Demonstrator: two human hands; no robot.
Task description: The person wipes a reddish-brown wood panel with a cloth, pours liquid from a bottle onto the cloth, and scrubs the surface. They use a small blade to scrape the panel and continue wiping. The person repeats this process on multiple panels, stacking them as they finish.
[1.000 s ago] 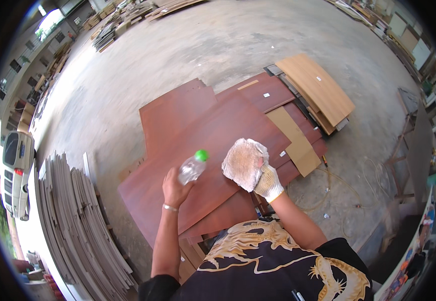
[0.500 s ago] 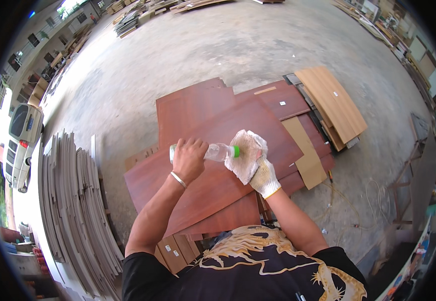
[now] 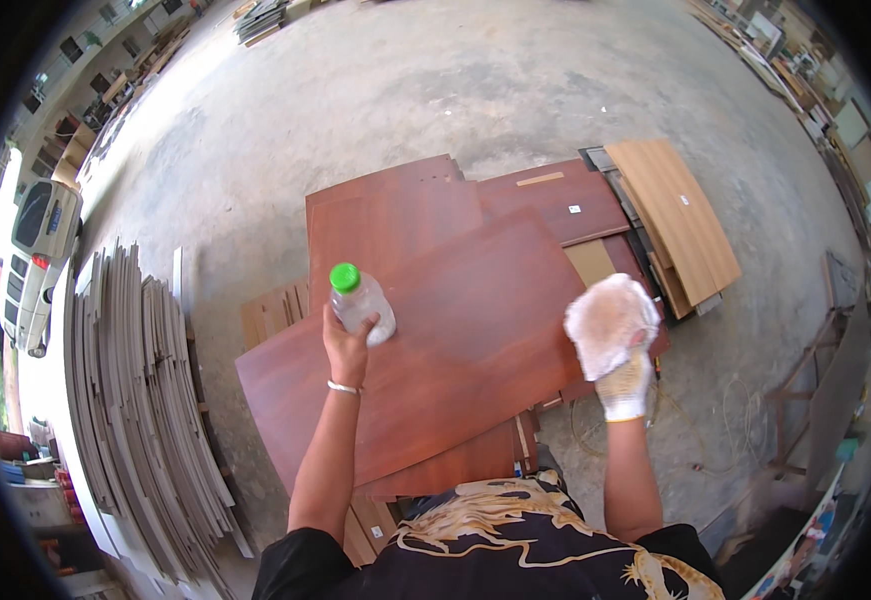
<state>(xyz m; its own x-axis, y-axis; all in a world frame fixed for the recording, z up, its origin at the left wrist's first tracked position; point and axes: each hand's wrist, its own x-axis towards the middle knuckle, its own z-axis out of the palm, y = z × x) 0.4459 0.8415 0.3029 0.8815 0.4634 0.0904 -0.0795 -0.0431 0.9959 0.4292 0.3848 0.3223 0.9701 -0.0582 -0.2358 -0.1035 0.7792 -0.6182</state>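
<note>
My bare left hand (image 3: 345, 345) is wrapped round a clear plastic bottle (image 3: 380, 308) with a green cap, which stands nearly upright over the left part of a reddish-brown wooden panel (image 3: 475, 330). At the right end of that panel, my right hand (image 3: 623, 375) wears a knitted whitish glove and holds up a fluffy white cloth (image 3: 610, 315) with a pinkish-brown stain. The cloth hides most of the fingers. Whether the bottle's base touches the panel I cannot tell.
More reddish-brown panels (image 3: 385, 220) lie beneath and beyond. A light wood board (image 3: 670, 220) tops a stack at the right. Thin grey boards (image 3: 140, 400) stand in a long pile at the left. A hose or cord (image 3: 695, 430) trails on the concrete floor (image 3: 515, 90).
My left hand has turned the bottle from lying sideways against the cloth to cap-up and moved slightly left. My right hand has carried the cloth away to the right.
</note>
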